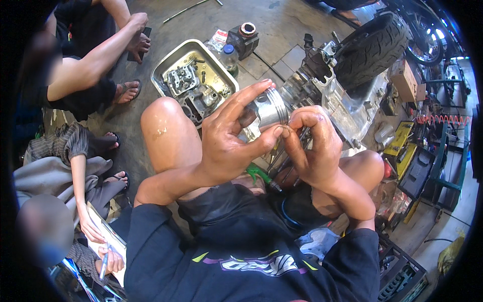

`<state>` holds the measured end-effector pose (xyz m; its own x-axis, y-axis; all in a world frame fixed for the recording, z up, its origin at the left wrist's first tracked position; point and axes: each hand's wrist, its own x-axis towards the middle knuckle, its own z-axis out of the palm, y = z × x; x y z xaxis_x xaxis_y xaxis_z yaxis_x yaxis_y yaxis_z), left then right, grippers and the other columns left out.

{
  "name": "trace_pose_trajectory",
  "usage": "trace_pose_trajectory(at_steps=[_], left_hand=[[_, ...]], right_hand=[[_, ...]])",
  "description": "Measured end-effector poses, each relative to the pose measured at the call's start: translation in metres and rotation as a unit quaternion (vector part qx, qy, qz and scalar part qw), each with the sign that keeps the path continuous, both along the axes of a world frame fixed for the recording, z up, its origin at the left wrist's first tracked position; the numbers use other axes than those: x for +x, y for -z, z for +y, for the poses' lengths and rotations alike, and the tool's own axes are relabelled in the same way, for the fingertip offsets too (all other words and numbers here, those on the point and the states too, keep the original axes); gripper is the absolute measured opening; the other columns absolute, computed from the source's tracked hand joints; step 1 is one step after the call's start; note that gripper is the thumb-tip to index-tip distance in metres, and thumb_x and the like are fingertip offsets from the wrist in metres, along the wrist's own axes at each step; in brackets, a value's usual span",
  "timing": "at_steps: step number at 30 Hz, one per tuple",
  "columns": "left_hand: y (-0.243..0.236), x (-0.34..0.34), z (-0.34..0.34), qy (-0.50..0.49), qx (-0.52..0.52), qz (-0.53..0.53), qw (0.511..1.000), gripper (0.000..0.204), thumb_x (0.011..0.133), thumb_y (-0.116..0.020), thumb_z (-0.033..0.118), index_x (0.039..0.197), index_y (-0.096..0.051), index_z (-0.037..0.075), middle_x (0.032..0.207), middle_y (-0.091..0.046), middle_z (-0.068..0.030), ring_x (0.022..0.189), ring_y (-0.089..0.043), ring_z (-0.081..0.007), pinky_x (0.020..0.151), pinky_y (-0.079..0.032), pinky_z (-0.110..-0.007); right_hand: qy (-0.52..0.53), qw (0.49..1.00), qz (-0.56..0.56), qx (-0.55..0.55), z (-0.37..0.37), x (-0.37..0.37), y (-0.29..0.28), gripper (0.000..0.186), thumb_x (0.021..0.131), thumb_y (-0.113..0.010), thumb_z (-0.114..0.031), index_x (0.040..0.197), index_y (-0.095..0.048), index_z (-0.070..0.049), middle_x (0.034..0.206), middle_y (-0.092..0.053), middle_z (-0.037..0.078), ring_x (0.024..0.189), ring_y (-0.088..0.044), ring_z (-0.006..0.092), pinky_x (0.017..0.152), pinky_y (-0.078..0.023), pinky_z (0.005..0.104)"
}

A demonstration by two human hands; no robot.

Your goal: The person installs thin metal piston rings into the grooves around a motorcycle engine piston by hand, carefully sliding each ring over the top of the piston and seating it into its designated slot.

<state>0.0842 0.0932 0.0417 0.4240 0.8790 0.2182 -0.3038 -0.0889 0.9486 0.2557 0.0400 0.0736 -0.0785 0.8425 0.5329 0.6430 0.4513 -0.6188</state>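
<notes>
A silver engine piston (270, 111) is tilted in my left hand (224, 136), between the fingers and thumb, in front of my chest. Grooves with thin rings run round its crown end, which faces right. At that end my right hand (317, 143) pinches thumb and forefinger together at the lower edge; a thin piston ring seems to be between them, though the fingertips hide most of it. Both thumb tips nearly touch there. Below the hands, a green-handled air blow gun (257, 174) lies between my legs. Just beyond the piston stands a partly dismantled engine (347, 108).
Metal engine parts lie in a cream tray (169, 49), with a blue-capped bottle (229, 56) beside it. A motorcycle wheel (375, 48) stands behind the engine. On the right are a yellow toolbox (401, 141) and racks. Two people sit at left, one writing on paper (118, 244).
</notes>
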Motion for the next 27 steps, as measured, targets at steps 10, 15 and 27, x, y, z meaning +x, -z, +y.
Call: trace_pose_trajectory(at_steps=[10, 15, 27], left_hand=[[-0.005, -0.006, 0.004, -0.002, 0.003, 0.026, 1.000, 0.067, 0.087, -0.068, -0.007, 0.147, -0.040, -0.004, 0.142, -0.052, -0.0204, 0.130, -0.055, -0.0269, 0.106, -0.050, -0.037], [-0.003, -0.005, 0.005, -0.042, 0.082, 0.079, 0.993, 0.067, 0.085, -0.072, -0.005, 0.145, -0.043, -0.005, 0.141, -0.053, -0.0205, 0.128, -0.057, -0.0276, 0.103, -0.052, -0.035], [0.005, 0.008, 0.010, -0.198, 0.330, 0.120, 0.915, 0.062, 0.072, -0.083, 0.008, 0.129, -0.061, -0.002, 0.125, -0.067, -0.0179, 0.115, -0.067, -0.0321, 0.097, -0.055, -0.039]], right_hand=[[0.027, 0.998, -0.033, 0.047, 0.003, -0.011, 0.001, 0.021, 0.086, -0.069, 0.005, 0.103, -0.057, 0.003, 0.090, -0.062, 0.016, 0.077, -0.062, 0.0273, 0.066, -0.052, 0.0346], [0.053, 0.995, 0.076, -0.035, 0.000, -0.009, -0.011, 0.017, 0.084, -0.071, 0.005, 0.098, -0.062, 0.003, 0.090, -0.065, 0.014, 0.075, -0.064, 0.0215, 0.068, -0.052, 0.0308], [0.102, 0.992, 0.040, -0.062, 0.000, -0.011, -0.031, 0.019, 0.073, -0.075, 0.006, 0.087, -0.064, -0.001, 0.077, -0.064, 0.008, 0.063, -0.061, 0.0145, 0.059, -0.051, 0.0265]])
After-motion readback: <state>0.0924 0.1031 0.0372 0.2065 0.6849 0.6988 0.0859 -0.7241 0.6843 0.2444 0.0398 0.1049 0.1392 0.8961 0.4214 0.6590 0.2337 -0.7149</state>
